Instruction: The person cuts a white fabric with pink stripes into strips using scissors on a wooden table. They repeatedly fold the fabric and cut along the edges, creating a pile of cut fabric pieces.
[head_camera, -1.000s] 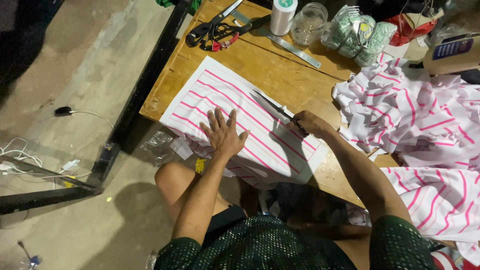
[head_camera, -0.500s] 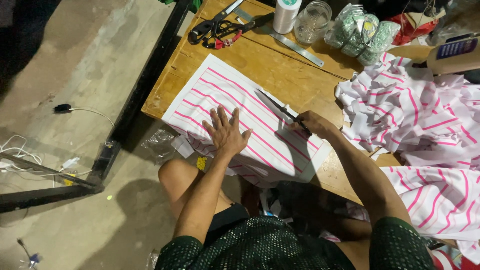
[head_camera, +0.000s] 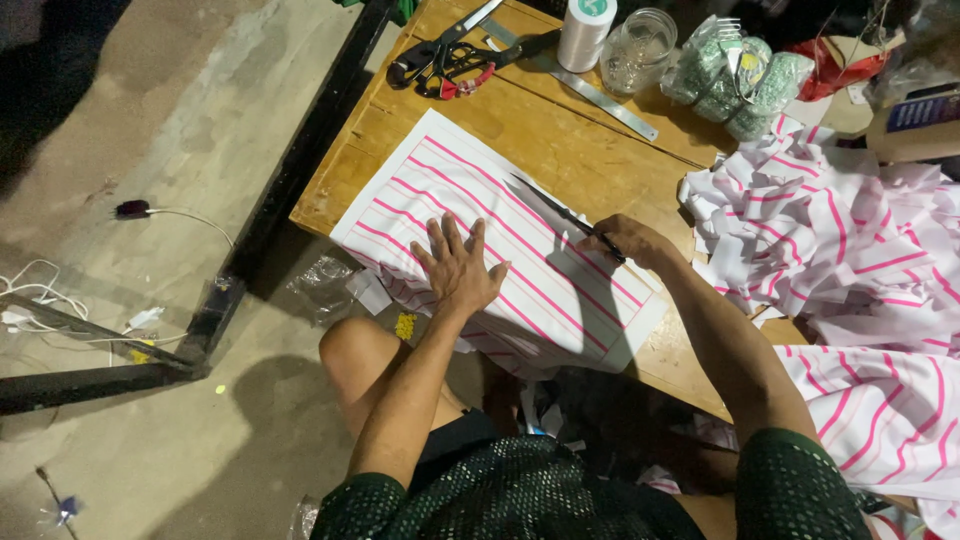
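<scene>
Flat, the left hand (head_camera: 458, 268) presses soft pink-striped cloth (head_camera: 500, 240); the right hand (head_camera: 625, 240) grips seemingly steel scissors (head_camera: 560, 212).

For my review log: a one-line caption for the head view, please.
Left hand flat on pink-striped white fabric; right hand holds scissors.

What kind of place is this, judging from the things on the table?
Probably a small sewing or tailoring workshop. A right hand cuts pink-striped white fabric with scissors, and a thread cone and a metal ruler lie on the wooden table.

Matt striped cloth (head_camera: 500, 235), worn wooden table (head_camera: 560, 140)
</scene>
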